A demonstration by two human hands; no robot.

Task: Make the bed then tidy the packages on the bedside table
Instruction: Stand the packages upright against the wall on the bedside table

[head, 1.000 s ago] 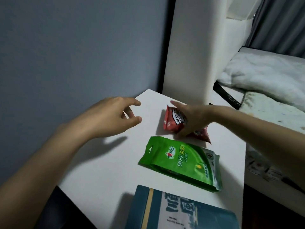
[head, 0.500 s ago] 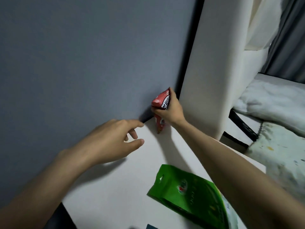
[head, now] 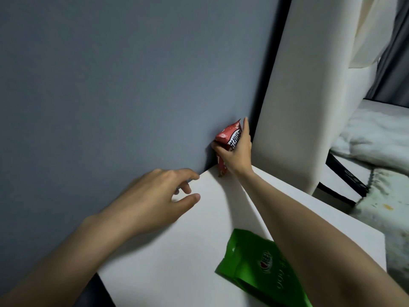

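Red pack held upright by right grip at table's 12 o'clock corner, likely to lean on wall; left grip loose, empty; green pack at 5 o'clock.

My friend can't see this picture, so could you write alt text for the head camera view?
A person's right hand holds a red packet upright against the grey-blue wall at the back corner of a white bedside table. The left hand hovers open nearby; a green pouch lies in front.
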